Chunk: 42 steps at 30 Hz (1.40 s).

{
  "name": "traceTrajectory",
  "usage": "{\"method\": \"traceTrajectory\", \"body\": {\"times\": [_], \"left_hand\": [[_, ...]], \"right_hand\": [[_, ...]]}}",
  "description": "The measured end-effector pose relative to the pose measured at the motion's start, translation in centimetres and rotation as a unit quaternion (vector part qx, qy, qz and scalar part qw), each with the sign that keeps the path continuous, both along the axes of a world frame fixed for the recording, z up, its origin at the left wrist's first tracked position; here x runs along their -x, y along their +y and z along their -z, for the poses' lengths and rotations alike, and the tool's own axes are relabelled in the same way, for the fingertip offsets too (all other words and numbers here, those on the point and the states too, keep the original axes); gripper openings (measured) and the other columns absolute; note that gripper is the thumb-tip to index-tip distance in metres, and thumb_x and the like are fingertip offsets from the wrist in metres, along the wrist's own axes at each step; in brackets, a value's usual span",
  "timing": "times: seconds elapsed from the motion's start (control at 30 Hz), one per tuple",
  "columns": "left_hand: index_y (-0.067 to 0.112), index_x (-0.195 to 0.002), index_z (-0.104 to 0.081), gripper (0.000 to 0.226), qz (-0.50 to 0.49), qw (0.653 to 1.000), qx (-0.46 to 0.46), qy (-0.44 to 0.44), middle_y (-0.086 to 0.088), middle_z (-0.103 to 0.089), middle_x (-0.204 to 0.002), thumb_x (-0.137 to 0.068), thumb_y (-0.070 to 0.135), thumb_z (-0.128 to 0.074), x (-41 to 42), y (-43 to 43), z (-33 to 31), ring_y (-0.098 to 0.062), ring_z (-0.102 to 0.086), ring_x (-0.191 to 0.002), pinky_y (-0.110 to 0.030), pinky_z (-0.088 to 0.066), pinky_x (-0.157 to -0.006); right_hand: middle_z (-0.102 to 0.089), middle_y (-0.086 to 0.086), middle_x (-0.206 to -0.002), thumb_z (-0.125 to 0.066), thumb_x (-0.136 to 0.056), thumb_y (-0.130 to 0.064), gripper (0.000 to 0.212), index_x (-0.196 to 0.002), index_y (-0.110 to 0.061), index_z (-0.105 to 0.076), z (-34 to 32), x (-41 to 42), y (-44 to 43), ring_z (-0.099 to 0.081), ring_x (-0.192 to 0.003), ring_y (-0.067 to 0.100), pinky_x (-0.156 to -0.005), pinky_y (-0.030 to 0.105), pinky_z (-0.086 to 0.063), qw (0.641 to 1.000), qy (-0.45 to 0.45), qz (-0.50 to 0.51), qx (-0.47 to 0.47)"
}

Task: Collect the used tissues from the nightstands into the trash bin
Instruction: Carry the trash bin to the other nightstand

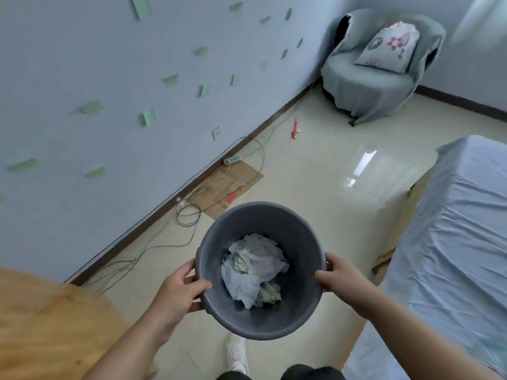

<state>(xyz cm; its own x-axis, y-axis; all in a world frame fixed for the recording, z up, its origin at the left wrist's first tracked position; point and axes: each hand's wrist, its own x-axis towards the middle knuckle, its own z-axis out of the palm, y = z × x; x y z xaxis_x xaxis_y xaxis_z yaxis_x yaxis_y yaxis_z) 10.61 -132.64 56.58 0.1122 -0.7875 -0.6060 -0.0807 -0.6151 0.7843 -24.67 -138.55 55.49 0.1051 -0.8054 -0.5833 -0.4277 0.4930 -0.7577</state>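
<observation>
I see open floor (315, 171) between bed (461, 229) and wall (82, 64); cables (186, 215) and cardboard (227, 185) line its wall edge, an armchair (378, 78) fills the far corner

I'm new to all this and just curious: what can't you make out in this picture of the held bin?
- Head view: trash bin floor, covered by the tissues.
- Head view: fingertips of left hand and right hand, behind the bin's wall.
- Head view: wooden surface, blurred and cut by the left edge.
</observation>
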Motion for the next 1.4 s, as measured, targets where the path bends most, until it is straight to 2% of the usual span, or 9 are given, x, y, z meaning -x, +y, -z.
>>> {"method": "traceTrajectory", "body": {"times": [0.2,0.33,0.57,0.67,0.8,0.97,1.13,1.27,1.4], "left_hand": [[0.037,-0.132,-0.066,0.051,0.14,0.99,-0.008,-0.001,-0.006,-0.084,-0.108,-0.093,0.004,-0.069,2.3,-16.1,-1.0,-0.029,-0.082,-0.095,-0.043,-0.069,-0.077],[0.042,-0.125,-0.066,0.052,0.206,0.979,-0.007,0.003,-0.006,-0.084,-0.107,-0.092,0.002,-0.07,7.4,-26.0,-0.1,-0.031,-0.081,-0.094,-0.048,-0.069,-0.079],[0.052,-0.115,-0.065,0.057,0.255,0.966,-0.036,-0.003,-0.001,-0.085,-0.102,-0.086,0.003,-0.07,17.8,-43.1,1.4,-0.029,-0.082,-0.091,-0.044,-0.069,-0.07],[0.039,-0.127,-0.066,0.057,0.26,0.965,-0.039,-0.015,-0.003,-0.085,-0.1,-0.085,0.0,-0.068,21.0,-50.4,0.0,-0.032,-0.082,-0.088,-0.048,-0.068,-0.071],[0.026,-0.14,-0.06,0.06,0.266,0.963,-0.028,-0.024,-0.009,-0.084,-0.103,-0.088,-0.002,-0.068,24.2,-59.5,-1.8,-0.034,-0.082,-0.092,-0.042,-0.068,-0.071],[0.025,-0.146,-0.056,0.06,0.282,0.959,-0.011,-0.023,-0.013,-0.08,-0.117,-0.093,0.001,-0.07,29.1,-71.0,-2.4,-0.032,-0.082,-0.097,-0.043,-0.069,-0.077],[0.024,-0.141,-0.062,0.055,0.305,0.951,-0.021,-0.033,-0.014,-0.08,-0.115,-0.093,-0.001,-0.069,33.7,-83.6,-0.7,-0.036,-0.08,-0.098,-0.049,-0.068,-0.082],[0.026,-0.131,-0.065,0.048,0.348,0.936,-0.035,-0.048,-0.012,-0.084,-0.099,-0.091,-0.002,-0.066,37.8,-93.5,-0.7,-0.036,-0.081,-0.093,-0.05,-0.068,-0.081],[0.043,-0.114,-0.063,0.048,0.407,0.913,-0.018,-0.04,0.004,-0.084,-0.089,-0.091,0.001,-0.069,44.3,-102.4,-2.5,-0.025,-0.083,-0.085,-0.035,-0.068,-0.067]], "right_hand": [[-0.078,-0.008,-0.085,-0.066,-0.07,-0.025,0.033,-0.102,-0.029,-0.072,-1.8,3.2,-6.5,-0.075,-0.08,0.012,-0.073,0.033,-0.066,0.993,0.018,0.118,0.021],[-0.077,-0.006,-0.086,-0.067,-0.069,-0.025,0.034,-0.102,-0.028,-0.074,-1.0,7.6,-11.7,-0.076,-0.084,0.016,-0.075,0.037,-0.065,0.979,0.017,0.2,0.032],[-0.079,-0.004,-0.085,-0.068,-0.067,-0.021,0.031,-0.097,-0.024,-0.076,1.9,15.3,-23.2,-0.077,-0.081,0.018,-0.077,0.044,-0.067,0.958,-0.016,0.285,0.0],[-0.079,0.001,-0.085,-0.068,-0.065,-0.022,0.031,-0.095,-0.02,-0.076,0.6,18.5,-30.3,-0.077,-0.084,0.025,-0.079,0.051,-0.065,0.959,-0.012,0.284,0.006],[-0.078,0.008,-0.089,-0.066,-0.069,-0.019,0.029,-0.096,-0.019,-0.075,-2.2,22.3,-39.7,-0.075,-0.088,0.033,-0.078,0.053,-0.064,0.96,0.008,0.277,0.035],[-0.076,0.012,-0.094,-0.066,-0.074,-0.017,0.027,-0.1,-0.019,-0.073,-2.7,26.2,-49.9,-0.073,-0.091,0.036,-0.08,0.054,-0.064,0.953,0.026,0.297,0.055],[-0.077,0.002,-0.094,-0.068,-0.079,-0.014,0.027,-0.103,-0.024,-0.072,-0.6,28.4,-60.0,-0.076,-0.086,0.019,-0.07,0.032,-0.066,0.944,0.023,0.328,0.022],[-0.074,-0.002,-0.088,-0.067,-0.078,-0.016,0.022,-0.098,-0.022,-0.071,-1.3,31.3,-67.8,-0.072,-0.078,0.013,-0.06,0.018,-0.056,0.936,0.027,0.352,0.006],[-0.065,-0.017,-0.065,-0.067,-0.065,-0.029,0.014,-0.079,-0.03,-0.07,-3.0,36.5,-73.3,-0.06,-0.061,0.001,-0.056,0.02,-0.049,0.919,0.05,0.391,0.022]]}}
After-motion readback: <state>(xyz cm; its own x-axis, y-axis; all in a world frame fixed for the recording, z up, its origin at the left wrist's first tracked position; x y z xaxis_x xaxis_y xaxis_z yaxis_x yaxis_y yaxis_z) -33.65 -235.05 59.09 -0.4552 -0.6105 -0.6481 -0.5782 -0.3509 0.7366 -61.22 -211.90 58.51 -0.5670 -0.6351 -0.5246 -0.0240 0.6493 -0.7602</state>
